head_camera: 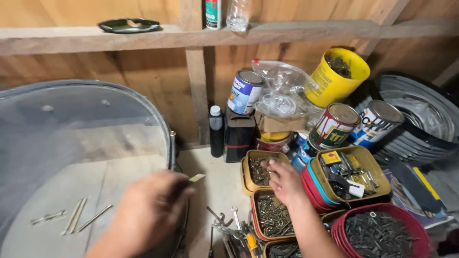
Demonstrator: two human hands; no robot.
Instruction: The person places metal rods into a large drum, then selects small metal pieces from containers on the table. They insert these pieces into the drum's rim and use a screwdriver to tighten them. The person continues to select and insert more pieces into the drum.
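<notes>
The right hand [285,181] reaches into a cluster of small open tins at about five o'clock from the middle of the bench [215,186]. Its fingertips rest on the uppermost yellow tin of screws [258,169]; the fingers are curled down into the contents, but whether they have pinched anything I cannot tell. Just below it, at six o'clock, sits a second tin of dark screws [271,217], partly covered by the wrist.

The left hand [150,210] is blurred, at seven o'clock, hovering over the rim of a large round grey tray [28,157]. Its grip is nearly closed on a small pale flat piece [196,177] that sticks out past the fingertips toward two o'clock. On the tray's floor, at nine o'clock from that hand, lie a few long nails [79,216].

Crowding the right hand: at three o'clock a wide yellow tin of metal bits [351,174] stacked on a red-rimmed one, and at four o'clock a red tub of black nails [377,234]. At twelve o'clock stand a dark bottle [216,130], a black can [238,134] with a blue-and-white paint can [245,91] on top, clear plastic bags [282,91], a tilted yellow bucket [334,79] and two more paint cans [356,124]. Loose spanners [228,222] lie at seven o'clock from the wrist. A wooden shelf [71,38] runs above.
</notes>
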